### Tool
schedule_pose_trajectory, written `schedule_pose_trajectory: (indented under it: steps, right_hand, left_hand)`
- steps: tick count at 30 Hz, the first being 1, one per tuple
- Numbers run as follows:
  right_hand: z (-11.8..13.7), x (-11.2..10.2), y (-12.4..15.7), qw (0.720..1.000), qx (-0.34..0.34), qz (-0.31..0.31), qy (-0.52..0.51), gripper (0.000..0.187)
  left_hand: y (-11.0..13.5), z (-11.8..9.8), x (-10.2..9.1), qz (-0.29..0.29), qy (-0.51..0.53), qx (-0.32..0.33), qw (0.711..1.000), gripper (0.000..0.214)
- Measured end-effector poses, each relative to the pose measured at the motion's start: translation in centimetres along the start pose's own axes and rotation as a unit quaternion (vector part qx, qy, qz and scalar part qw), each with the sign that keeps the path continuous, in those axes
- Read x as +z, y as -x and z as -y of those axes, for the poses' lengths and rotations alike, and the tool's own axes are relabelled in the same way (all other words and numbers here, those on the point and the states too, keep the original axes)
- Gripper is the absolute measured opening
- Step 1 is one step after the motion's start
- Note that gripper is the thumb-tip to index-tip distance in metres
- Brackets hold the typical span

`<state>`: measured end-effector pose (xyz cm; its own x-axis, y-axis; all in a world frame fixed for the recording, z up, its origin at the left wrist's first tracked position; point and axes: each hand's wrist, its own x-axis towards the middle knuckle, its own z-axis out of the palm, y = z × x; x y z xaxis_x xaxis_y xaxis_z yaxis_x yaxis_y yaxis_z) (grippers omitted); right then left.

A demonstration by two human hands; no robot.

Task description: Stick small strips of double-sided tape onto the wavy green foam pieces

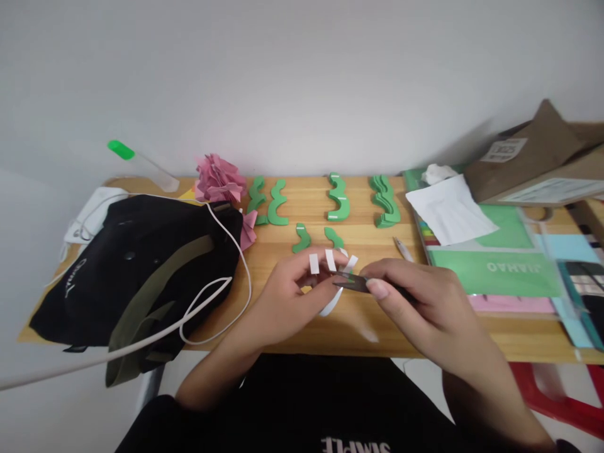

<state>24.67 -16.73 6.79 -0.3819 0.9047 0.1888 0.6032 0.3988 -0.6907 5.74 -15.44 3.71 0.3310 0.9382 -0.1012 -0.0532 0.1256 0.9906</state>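
My left hand point(287, 302) is closed around a roll of white tape point(331, 304), mostly hidden behind the fingers. Short white tape strips point(314, 263) stick to its fingers, and another strip end point(352, 263) rises beside them. My right hand point(415, 302) grips dark scissors point(353, 282), their blades slightly apart at the left fingertips and tape. Just beyond the hands lie two small wavy green pieces point(302, 238), the right one point(334, 237) partly covered. Farther back are larger wavy green pieces: a pair at left, one point(338, 198) with white strips, and a stack point(385, 201).
A black bag point(141, 270) and a white cable point(248, 283) cover the left side. Pink folded-paper flowers point(221, 179) stand behind. A pen point(402, 249), green packets point(514, 270), white paper point(450, 207) and a cardboard box point(533, 157) lie right. The wall borders the table's back.
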Motion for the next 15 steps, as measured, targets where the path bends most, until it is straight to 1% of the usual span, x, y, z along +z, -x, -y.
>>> schedule_pose_trajectory:
  steps: [2, 4, 9, 12, 15]
  right_hand:
    - [0.0, 0.0, 0.1, 1.0, 0.015, -0.008, 0.006, 0.014]
    - [-0.1, -0.1, 0.2, 1.0, 0.01, -0.007, 0.009, 0.016]
    - [0.0, -0.7, -0.1, 0.998, -0.035, 0.053, 0.016, 0.035]
    - [-0.2, -1.0, -0.2, 0.995, -0.034, 0.086, 0.032, 0.041]
    - [-0.4, -1.3, -0.2, 0.992, -0.027, 0.111, 0.048, 0.042]
  left_hand:
    - [0.0, 0.0, 0.0, 0.01, -0.003, 0.004, 1.0, 0.016]
    - [-0.1, 0.0, -0.1, 0.015, -0.003, 0.005, 1.0, 0.017]
    - [-0.2, -0.3, -0.4, 0.034, -0.041, 0.031, 0.998, 0.017]
    - [-0.2, -0.7, -0.6, 0.055, -0.087, 0.042, 0.994, 0.019]
    - [-0.2, -0.9, -0.9, 0.077, -0.125, 0.044, 0.988, 0.025]
